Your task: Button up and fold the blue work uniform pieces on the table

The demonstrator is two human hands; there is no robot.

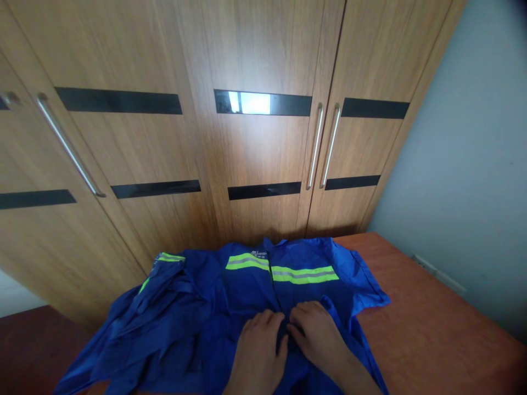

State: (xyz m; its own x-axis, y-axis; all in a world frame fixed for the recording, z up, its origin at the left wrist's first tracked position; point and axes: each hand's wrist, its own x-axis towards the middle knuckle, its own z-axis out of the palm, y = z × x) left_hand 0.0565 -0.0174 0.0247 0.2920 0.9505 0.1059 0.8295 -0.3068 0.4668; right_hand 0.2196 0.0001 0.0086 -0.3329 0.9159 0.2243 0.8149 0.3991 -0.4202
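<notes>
The blue jacket (247,291) lies spread on the surface (415,323), its collar at the far edge and one short sleeve pointing toward the right edge. The left hand (260,348) and right hand (316,334) rest on the front opening, side by side, fingers curled; whether they clamp fabric cannot be told. Bunched blue fabric (164,323) lies toward the left edge. Beyond the far edge stands the wooden wardrobe (263,148).

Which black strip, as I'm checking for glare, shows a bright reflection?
The upper strip just left of the paired handles: only it gleams bright white.
</notes>
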